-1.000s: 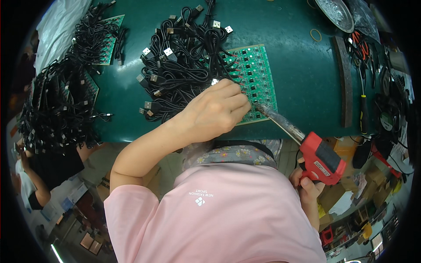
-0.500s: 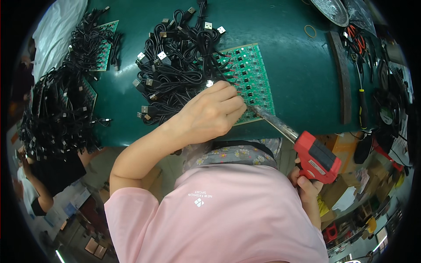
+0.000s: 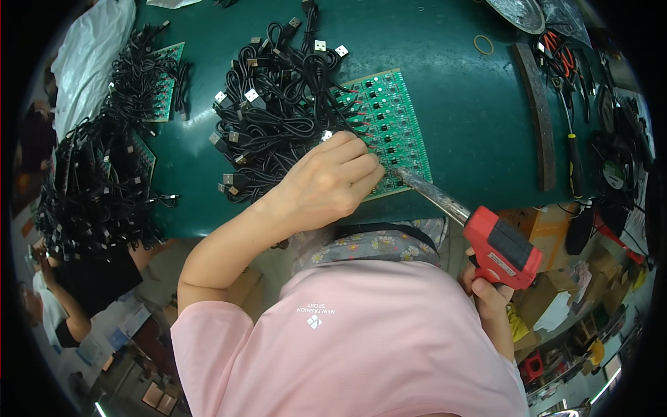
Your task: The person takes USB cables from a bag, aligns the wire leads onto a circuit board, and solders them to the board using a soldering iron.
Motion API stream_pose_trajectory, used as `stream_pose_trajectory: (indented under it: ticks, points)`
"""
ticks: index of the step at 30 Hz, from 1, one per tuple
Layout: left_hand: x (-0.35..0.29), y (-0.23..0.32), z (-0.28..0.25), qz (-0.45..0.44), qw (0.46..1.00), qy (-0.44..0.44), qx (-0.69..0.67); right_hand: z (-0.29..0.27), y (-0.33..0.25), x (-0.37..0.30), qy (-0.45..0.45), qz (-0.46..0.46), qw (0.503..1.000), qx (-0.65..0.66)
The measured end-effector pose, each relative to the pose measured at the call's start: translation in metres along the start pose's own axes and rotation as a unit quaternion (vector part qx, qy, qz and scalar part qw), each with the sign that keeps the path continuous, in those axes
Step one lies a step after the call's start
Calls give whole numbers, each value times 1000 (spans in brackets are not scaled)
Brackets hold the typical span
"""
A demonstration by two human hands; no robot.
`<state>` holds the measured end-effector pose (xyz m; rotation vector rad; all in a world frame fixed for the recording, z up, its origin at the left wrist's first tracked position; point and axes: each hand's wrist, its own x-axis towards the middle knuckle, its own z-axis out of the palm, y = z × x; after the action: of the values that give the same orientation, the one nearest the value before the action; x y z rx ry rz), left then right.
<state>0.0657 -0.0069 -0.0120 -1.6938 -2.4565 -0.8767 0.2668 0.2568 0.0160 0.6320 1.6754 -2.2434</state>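
My left hand (image 3: 332, 174) is closed in a pinch over the near edge of a green circuit board (image 3: 406, 132); what its fingertips hold is hidden beneath the fingers. Black USB cables (image 3: 267, 125) lie bundled on the board's left side, with short red wire ends reaching its rows of parts. In my right hand (image 3: 486, 288) is the grip of a red and black soldering gun (image 3: 501, 247). Its long metal barrel slants up and left, and the tip is at the board's near part, just right of my left fingers.
More cables and boards (image 3: 90, 187) are piled at the left beside a white plastic bag (image 3: 90, 55). On the right lie a dark bar (image 3: 535, 118), a screwdriver (image 3: 574, 167) and orange-handled tools (image 3: 559, 52). A rubber band (image 3: 483, 45) sits on the green table (image 3: 472, 139). Another person (image 3: 62, 299) is at lower left.
The view has shifted slightly. My left fingers sit a little farther left of the soldering tip. Both hands otherwise keep nearly the same pose.
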Motion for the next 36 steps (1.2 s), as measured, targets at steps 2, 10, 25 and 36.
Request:
stream_pose_trajectory:
  ticks: [2,10,25,36]
  points:
    - [-1,0,0,2,1000,-3,2,2,0,-1,2,6,1000,11]
    - [0,-3,1,4,1000,-5,6,-3,6,0,5,3,1000,13]
    - [-3,3,-2,14,998,-36,51,1,-98,131,264,-331,898,-118]
    - [50,-58,-79,-189,937,107,274,17,-66,116,178,-308,934,-27]
